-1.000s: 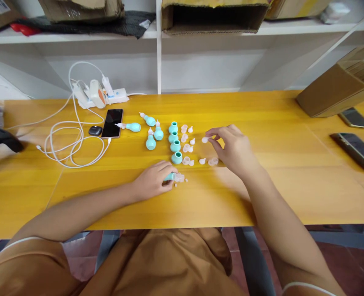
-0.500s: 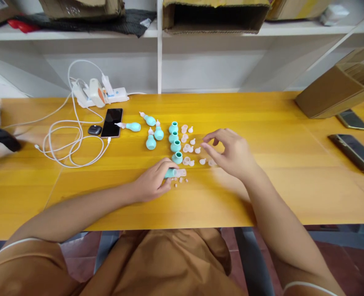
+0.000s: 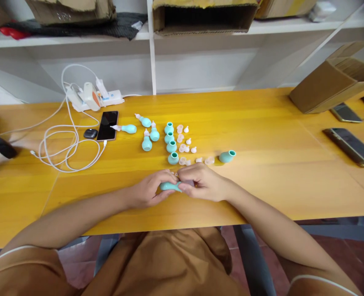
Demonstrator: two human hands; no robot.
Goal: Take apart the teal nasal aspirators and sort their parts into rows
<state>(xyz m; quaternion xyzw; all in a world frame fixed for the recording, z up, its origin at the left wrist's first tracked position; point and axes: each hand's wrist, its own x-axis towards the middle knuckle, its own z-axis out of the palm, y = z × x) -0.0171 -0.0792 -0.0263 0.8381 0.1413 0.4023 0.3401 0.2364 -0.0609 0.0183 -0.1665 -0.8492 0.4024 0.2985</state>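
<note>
My left hand is closed round a teal rubber bulb near the table's front edge. My right hand has its fingers pinched at the bulb's right end, and what they hold there is hidden. Behind the hands, a column of several open teal bulbs stands upright, with small clear-pink tips scattered to its right. One more teal bulb lies apart at the right. Several bulbs with tips fitted lie to the left of the column.
On the yellow table, a black phone, a small dark case, white cables and a power strip sit at the left. A cardboard box and two phones are at the right. Shelves hold boxes behind.
My right hand came back from the loose tips to meet my left hand at the held bulb. A teal bulb now shows at the right, where the hand was. The view shifted slightly.
</note>
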